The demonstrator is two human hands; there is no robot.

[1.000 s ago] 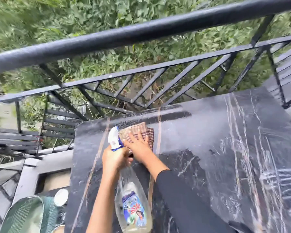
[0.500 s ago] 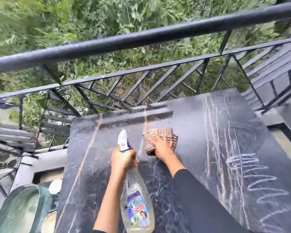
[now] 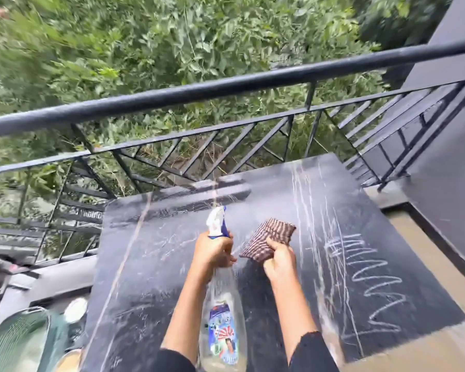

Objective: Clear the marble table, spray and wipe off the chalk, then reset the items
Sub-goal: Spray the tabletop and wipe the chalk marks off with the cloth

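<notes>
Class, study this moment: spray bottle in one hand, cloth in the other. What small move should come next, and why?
Probably sweep the striped cloth in the right hand rightwards onto the chalk zigzag. That scribble is bold and unwiped on the marble table, while the left hand only holds the spray bottle.

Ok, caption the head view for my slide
Left hand grips spray bottle, right hand lifts checked cloth toward chalk zigzag.
</notes>
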